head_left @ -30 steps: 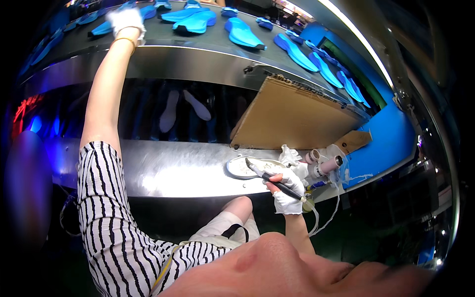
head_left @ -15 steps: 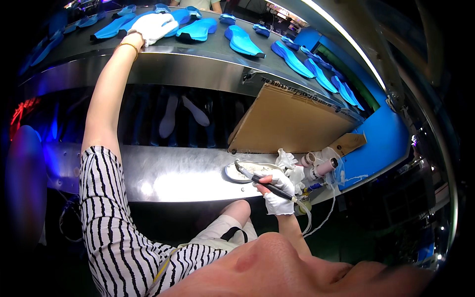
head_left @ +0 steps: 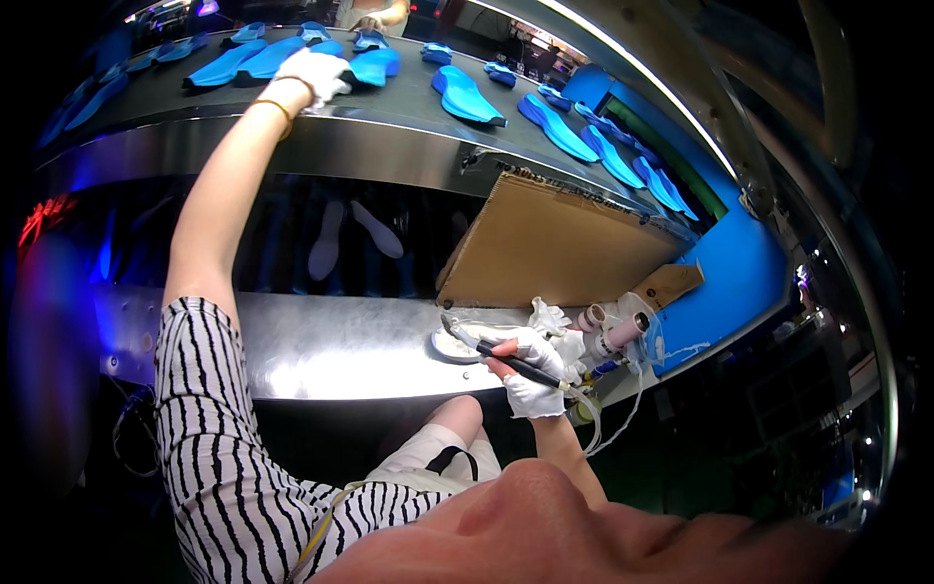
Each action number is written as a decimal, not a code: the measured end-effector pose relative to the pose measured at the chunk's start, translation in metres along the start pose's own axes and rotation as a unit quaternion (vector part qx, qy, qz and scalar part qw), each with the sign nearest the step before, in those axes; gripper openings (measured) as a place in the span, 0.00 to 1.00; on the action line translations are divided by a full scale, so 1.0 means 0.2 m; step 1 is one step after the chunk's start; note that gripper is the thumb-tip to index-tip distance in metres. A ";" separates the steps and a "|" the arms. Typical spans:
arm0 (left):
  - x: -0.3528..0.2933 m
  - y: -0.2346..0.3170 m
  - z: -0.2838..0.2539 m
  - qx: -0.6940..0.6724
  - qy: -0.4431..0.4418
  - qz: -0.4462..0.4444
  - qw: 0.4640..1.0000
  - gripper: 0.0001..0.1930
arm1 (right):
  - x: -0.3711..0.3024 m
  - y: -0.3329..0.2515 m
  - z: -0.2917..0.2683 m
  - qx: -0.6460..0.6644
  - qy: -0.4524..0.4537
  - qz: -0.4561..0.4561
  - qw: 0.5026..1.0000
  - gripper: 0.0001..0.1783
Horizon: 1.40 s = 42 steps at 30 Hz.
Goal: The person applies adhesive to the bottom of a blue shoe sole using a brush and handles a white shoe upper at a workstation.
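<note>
My left hand (head_left: pixel 311 80), in a white glove with bare-looking wrist and a bangle, reaches over the dark conveyor belt. Its fingers close on the near end of a blue shoe sole (head_left: pixel 375 66), covering that end. More blue soles (head_left: pixel 272 60) lie just left of it. In my right hand (head_left: pixel 533 375), gloved in white with some fingertips bare, is a black-handled brush pen (head_left: pixel 530 371) fed by thin clear tubes. Its tip hovers over or touches a shallow whitish dish (head_left: pixel 449 347) on the metal ledge; I cannot tell which.
Several other blue soles (head_left: pixel 467 95) lie along the belt (head_left: pixel 409 105). A cardboard sheet (head_left: pixel 555 243) leans upright behind the ledge (head_left: pixel 321 355). Crumpled white cloth (head_left: pixel 548 316) and pinkish cylinders (head_left: pixel 628 329) crowd beside my right hand. Across the belt, another person's hand (head_left: pixel 368 24) shows.
My left hand has drawn slightly toward me and closed on the end of a blue sole. The whole view has shifted a little. My right hand keeps the brush pen at the dish.
</note>
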State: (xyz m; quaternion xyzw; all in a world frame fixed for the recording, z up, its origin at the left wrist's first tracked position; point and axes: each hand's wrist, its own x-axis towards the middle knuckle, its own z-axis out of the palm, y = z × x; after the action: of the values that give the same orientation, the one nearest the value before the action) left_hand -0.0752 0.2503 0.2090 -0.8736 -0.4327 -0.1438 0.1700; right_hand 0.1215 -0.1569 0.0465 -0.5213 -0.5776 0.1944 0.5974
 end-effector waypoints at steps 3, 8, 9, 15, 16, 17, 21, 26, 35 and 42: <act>0.01 -0.17 0.07 0.027 0.021 -0.055 0.998 0.19 | -0.02 0.01 -0.03 -0.016 0.015 0.005 1.000 0.11; -0.13 -0.38 0.03 0.127 0.010 -0.119 0.985 0.16 | -0.02 0.06 -0.07 0.010 0.015 0.034 0.999 0.11; -0.17 -0.42 0.01 0.121 0.057 -0.088 0.987 0.15 | -0.01 0.07 -0.07 -0.010 0.004 0.001 1.000 0.11; -0.44 -0.12 0.01 -0.305 0.301 0.002 0.903 0.11 | -0.04 0.19 -0.10 0.042 0.028 0.045 0.998 0.12; -0.54 -0.05 -0.05 -0.469 0.377 0.002 0.799 0.12 | -0.03 0.20 -0.08 0.046 0.023 0.045 0.998 0.12; -0.66 -0.04 -0.17 -0.492 0.381 -0.014 0.783 0.13 | -0.02 0.21 -0.07 0.051 0.018 0.045 0.998 0.12; -0.82 0.14 -0.33 -0.580 0.492 -0.095 0.642 0.24 | -0.06 0.26 -0.14 0.004 0.035 0.054 0.998 0.12; -0.96 0.21 -0.20 -0.822 0.236 0.136 0.500 0.27 | -0.06 0.23 -0.13 0.164 0.051 0.124 0.977 0.10; -1.51 1.16 0.41 -0.951 -0.221 -0.207 0.059 0.42 | -0.17 0.30 -0.16 0.172 0.085 0.139 0.972 0.15; -1.55 1.34 0.44 -0.955 -0.236 -0.177 0.030 0.42 | -0.15 0.27 -0.10 0.157 0.036 0.107 0.981 0.12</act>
State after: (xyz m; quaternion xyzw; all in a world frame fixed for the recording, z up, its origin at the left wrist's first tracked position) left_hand -0.0309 -0.0850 -0.0397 -0.1456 -0.0704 -0.2415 -0.9568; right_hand 0.1518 -0.1703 -0.0091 -0.4861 -0.4587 0.3266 0.6683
